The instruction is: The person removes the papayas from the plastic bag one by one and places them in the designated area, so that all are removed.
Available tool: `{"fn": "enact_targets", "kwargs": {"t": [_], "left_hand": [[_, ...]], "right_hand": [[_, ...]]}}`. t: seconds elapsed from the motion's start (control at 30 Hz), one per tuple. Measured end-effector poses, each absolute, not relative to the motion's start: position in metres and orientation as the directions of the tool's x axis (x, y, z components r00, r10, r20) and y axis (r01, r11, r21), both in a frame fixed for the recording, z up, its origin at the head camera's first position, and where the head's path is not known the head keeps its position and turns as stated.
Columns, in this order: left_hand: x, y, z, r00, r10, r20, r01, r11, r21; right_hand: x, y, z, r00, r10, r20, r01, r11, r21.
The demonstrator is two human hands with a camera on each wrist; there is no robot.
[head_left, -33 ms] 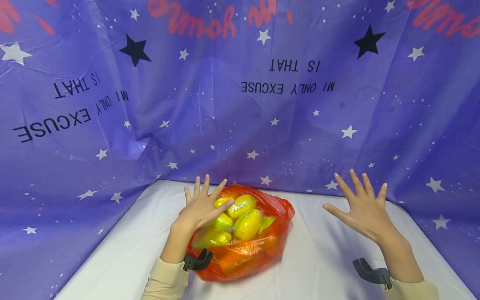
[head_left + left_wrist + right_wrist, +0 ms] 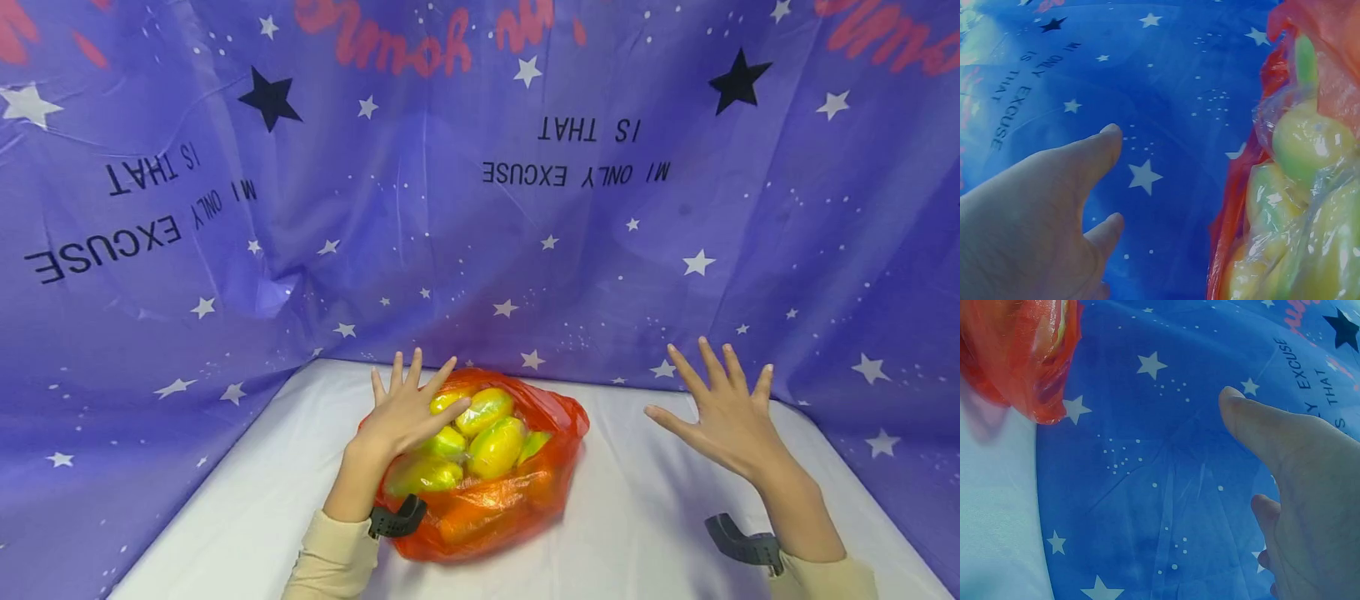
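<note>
A red plastic bag (image 2: 510, 508) lies on the white surface in the head view, its mouth spread around several yellow-green fruits (image 2: 497, 448) in clear wrap. The left hand (image 2: 397, 421), fingers spread and straight, hovers over the bag's left side and holds nothing. Away to the right of the bag, the right hand (image 2: 731, 425) is held up with fingers spread, also holding nothing. In the left wrist view the wrapped fruits (image 2: 1313, 140) show at the right, apart from the left hand (image 2: 1035, 219). The right wrist view has the bag (image 2: 1022, 350) at upper left and the right hand (image 2: 1310, 481) at right.
A white-covered table (image 2: 622, 533) stands under the hands. Purple-blue cloth (image 2: 450, 208) with stars and lettering hangs behind it and along both sides. Each wrist wears a black strap mount, the left one (image 2: 397, 517) close over the bag's near left edge.
</note>
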State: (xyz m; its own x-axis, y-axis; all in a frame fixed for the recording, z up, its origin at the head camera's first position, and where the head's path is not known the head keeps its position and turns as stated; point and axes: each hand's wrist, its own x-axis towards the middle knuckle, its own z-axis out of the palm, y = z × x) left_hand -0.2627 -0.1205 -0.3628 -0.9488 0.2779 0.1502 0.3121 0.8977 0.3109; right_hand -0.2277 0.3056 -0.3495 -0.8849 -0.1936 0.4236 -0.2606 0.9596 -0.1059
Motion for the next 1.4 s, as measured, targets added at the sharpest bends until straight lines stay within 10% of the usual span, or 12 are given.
{"fn": "enact_targets", "kwargs": {"t": [0.7,1.4], "left_hand": [[-0.242,-0.180,-0.388,-0.962,0.263,0.076,0.251,0.736,0.629],[-0.247,-0.200,-0.406,-0.987,0.160,0.014,0.123,0.697,0.707]], "right_hand": [[-0.234,0.253,-0.379,-0.845,-0.326,0.423,-0.522,0.670,-0.527],[-0.250,0.187,-0.399,-0.806,-0.406,0.431,-0.592,0.549,-0.590]]}}
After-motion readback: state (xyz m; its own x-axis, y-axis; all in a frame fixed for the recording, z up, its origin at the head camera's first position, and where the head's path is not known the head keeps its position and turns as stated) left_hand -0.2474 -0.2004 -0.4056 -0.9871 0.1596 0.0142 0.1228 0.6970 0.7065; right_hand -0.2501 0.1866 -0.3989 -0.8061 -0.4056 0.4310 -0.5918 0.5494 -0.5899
